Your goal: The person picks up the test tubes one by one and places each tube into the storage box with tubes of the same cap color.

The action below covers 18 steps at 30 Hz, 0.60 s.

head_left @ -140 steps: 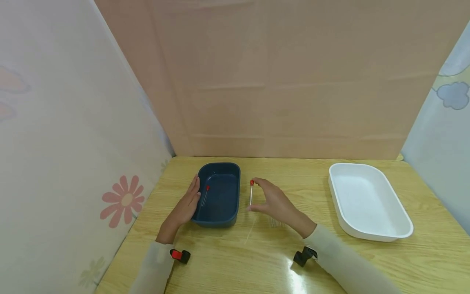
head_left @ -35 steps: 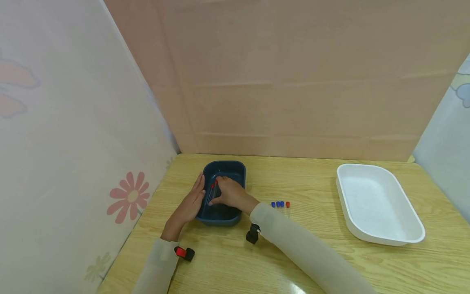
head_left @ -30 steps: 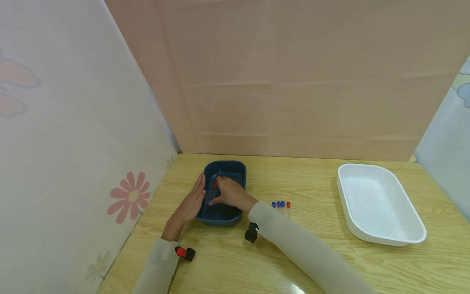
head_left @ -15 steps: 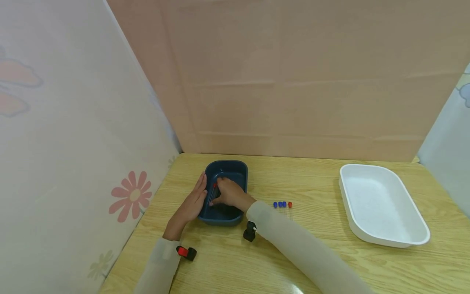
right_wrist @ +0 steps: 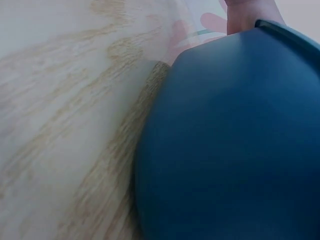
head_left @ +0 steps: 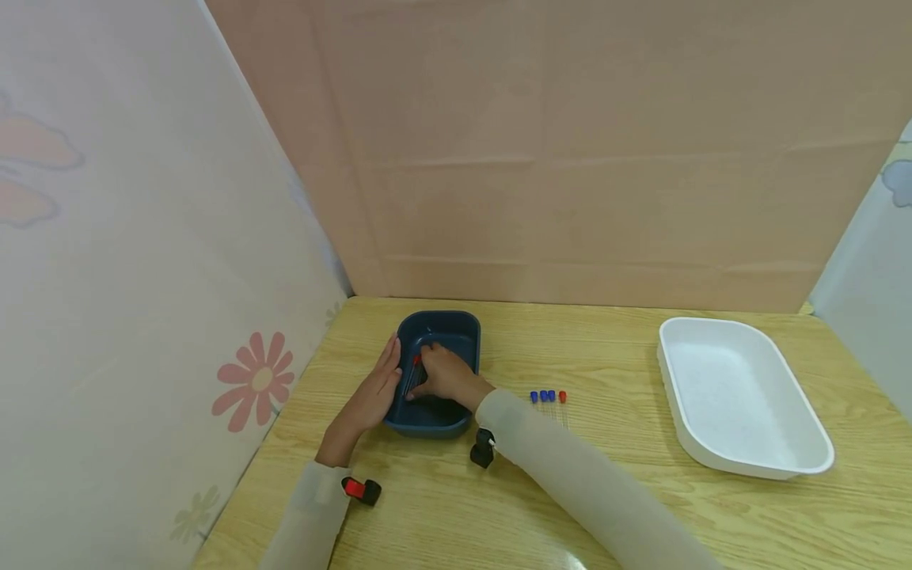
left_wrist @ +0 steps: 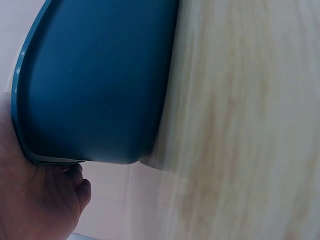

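A dark blue tray (head_left: 431, 431) stands on the table, its left wall touched by my left hand (head_left: 370, 396) with extended fingers. That hand also shows at the tray's rim in the left wrist view. Inside the tray, my right hand (head_left: 449, 374) pinches a red-capped test tube, mostly hidden by the fingers. Beside it lies another red-capped test tube (head_left: 413, 372). Right of the tray, several test tubes (head_left: 547, 400) lie in a row on the table, three with blue caps and one with a red cap; the right sleeve partly covers them.
A white tray (head_left: 744, 396) stands at the right of the wooden table (head_left: 427, 507). A brown backdrop (head_left: 556, 198) rises behind the table, and a flowered cloth (head_left: 164, 277) hangs along the left side.
From beside the tray, the right hand has carried the red-capped test tube left and down into it. Over the last second both hands stay nearly still; the view shifts slightly.
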Motion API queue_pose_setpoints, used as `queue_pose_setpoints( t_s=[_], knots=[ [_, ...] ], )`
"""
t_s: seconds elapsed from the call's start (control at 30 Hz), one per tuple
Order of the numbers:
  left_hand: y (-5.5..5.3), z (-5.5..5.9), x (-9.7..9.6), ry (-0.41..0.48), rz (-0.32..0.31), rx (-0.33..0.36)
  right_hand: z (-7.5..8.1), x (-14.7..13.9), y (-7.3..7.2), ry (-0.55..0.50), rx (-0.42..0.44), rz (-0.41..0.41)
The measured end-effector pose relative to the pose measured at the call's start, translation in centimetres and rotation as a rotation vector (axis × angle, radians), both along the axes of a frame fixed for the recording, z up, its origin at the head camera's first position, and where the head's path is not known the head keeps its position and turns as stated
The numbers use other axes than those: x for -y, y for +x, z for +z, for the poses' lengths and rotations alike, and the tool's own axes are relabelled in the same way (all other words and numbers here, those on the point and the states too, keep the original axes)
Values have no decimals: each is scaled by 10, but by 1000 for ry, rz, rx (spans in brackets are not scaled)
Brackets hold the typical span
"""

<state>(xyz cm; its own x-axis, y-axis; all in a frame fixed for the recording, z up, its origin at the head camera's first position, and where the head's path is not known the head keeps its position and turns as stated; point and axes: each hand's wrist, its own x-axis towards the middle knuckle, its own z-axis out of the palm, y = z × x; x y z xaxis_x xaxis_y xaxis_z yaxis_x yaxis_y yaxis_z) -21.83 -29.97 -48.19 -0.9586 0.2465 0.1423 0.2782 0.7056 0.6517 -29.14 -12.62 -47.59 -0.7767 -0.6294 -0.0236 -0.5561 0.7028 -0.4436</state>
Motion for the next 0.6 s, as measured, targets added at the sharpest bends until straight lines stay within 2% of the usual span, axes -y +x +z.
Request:
queue_pose_setpoints(
  t_s=[0.2,0.6],
  knots=[
    [-1,-1,1,-2,-1,-15,0,2,-1,33,-6,-2],
    [0,-1,0,4,1,0,1,3,3,74,-21,-13]
  ],
)
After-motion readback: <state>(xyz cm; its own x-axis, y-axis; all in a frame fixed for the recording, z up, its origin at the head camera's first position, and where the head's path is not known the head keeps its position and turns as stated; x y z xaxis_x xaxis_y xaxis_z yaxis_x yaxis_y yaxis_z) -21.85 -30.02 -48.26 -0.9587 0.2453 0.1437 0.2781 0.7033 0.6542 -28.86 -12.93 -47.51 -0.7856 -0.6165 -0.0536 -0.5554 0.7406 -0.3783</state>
